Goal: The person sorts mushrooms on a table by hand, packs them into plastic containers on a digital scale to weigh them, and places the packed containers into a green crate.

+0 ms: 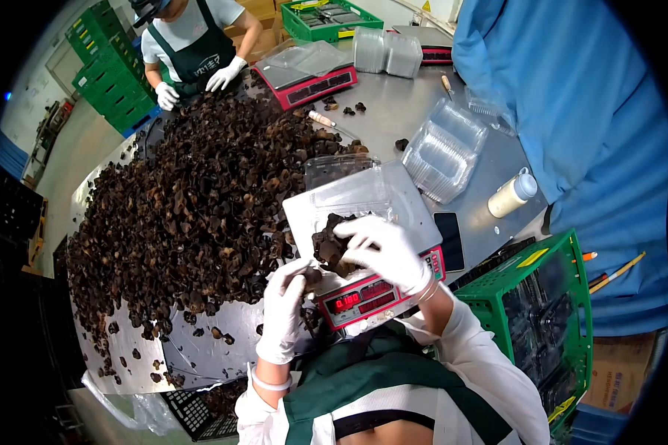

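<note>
My left hand [280, 310], in a white glove, is at the near edge of the scale, its fingers pinched on a small brown piece of wood ear mushroom [313, 279]. My gloved right hand [384, 251] reaches over the scale, fingers curled on a dark clump of wood ear mushrooms [329, 245]. Its fingertips are partly hidden in the clump. Beneath the clump is a clear plastic box, mostly covered, with its clear lid [352, 194] lying open behind. The red digital scale [375, 297] bears them on a metal plate [408, 200]; its lit display seems to read 0.180.
A big mushroom heap [193, 200] covers the table's left. Stacked clear boxes [444, 152], a phone [450, 239] and a white bottle [512, 194] lie right. A green crate [490, 297] stands near right. Across the table, a gloved co-worker [193, 44] stands beside another scale [304, 78].
</note>
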A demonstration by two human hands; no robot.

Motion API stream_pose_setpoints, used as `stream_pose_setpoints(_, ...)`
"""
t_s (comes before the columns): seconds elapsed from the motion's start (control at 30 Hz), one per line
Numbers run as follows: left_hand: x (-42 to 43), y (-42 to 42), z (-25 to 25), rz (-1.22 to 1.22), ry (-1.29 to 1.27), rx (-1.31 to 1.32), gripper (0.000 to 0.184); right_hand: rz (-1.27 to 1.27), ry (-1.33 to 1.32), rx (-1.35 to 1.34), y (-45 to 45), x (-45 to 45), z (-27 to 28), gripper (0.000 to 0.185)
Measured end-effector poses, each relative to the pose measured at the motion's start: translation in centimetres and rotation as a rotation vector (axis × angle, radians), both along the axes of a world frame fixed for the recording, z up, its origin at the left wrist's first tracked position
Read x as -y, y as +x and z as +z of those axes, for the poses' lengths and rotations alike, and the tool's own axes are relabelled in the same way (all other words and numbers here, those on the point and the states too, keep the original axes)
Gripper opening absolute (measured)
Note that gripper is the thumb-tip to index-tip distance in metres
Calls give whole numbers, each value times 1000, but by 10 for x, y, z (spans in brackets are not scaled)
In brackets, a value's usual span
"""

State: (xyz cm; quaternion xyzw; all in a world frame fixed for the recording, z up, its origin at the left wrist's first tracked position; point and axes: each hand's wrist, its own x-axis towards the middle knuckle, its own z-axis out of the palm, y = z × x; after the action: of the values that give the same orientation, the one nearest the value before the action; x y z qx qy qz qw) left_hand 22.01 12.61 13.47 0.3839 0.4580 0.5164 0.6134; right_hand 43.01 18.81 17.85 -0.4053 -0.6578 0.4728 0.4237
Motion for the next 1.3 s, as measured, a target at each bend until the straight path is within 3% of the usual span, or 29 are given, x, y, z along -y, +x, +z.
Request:
stream_pose_setpoints(0.13,5,-38,-10,246,84,-257,23,-178,162,309,28,-25,-19,35)
stream_pose_setpoints(0.2,3,-59,-34,256,115,-419,28,-182,571,649,27,-28,-43,36)
stream_pose_setpoints(0.23,3,-69,-43,178,137,-663,36,-118,413,754,29,-23,-48,35)
stream_pose_setpoints(0.27,7,-75,-55,124,284,-1016,42,-122,388,758,32,-20,-50,31)
stream_pose_setpoints(0.33,15,-72,-50,91,279,-1205,46,-246,288,499,37,-17,-46,27)
stream_pose_setpoints(0.37,17,-71,-46,48,223,-1127,45,-306,185,312,40,-15,-43,23)
stream_pose_setpoints(0.4,17,-69,-46,80,233,-1005,42,-334,201,358,42,-12,-28,22)
stream_pose_setpoints(0.47,15,-66,-42,84,366,-1026,37,-309,238,405,53,-15,-37,22)
stream_pose_setpoints(0.53,12,-57,-30,89,346,-789,32,-355,291,441,47,-11,-25,22)
stream_pose_setpoints(0.57,13,-50,-22,73,274,-642,28,-422,209,285,37,-5,-15,22)
stream_pose_setpoints(0.6,14,-47,-19,-9,162,-498,36,-487,122,126,26,2,-4,22)
stream_pose_setpoints(0.63,15,-39,-13,-40,100,-302,41,-439,163,162,16,7,4,24)
stream_pose_setpoints(0.7,14,-27,4,-163,-9,76,53,-167,54,28,-16,22,6,23)
stream_pose_setpoints(0.73,14,-23,5,-183,-55,261,48,23,287,271,-25,22,2,31)
stream_pose_setpoints(0.8,13,-29,-11,-194,-118,360,42,-17,475,463,-43,21,-9,52)
stream_pose_setpoints(0.9,16,-47,-19,-67,-111,114,26,-156,388,943,-24,1,-26,90)
stream_pose_setpoints(0.97,16,-55,-24,20,-67,-150,28,-138,337,1127,-19,-5,-40,94)
stream_pose_setpoints(1.0,16,-61,-36,17,-66,-151,28,-122,315,1165,-16,-7,-47,95)
stream_pose_setpoints(1.07,19,-73,-64,-92,160,-764,39,-139,340,1073,-4,-10,-62,95)
stream_pose_setpoints(1.1,22,-73,-67,-36,269,-903,48,-151,364,981,2,-11,-65,95)
stream_pose_setpoints(1.2,24,-73,-64,-1,352,-939,46,-168,385,813,20,0,-34,92)
stream_pose_setpoints(1.23,23,-70,-56,24,327,-923,45,-243,450,757,28,-1,-19,84)
stream_pose_setpoints(1.3,17,-66,-51,74,354,-969,40,-440,416,602,48,-2,-9,52)
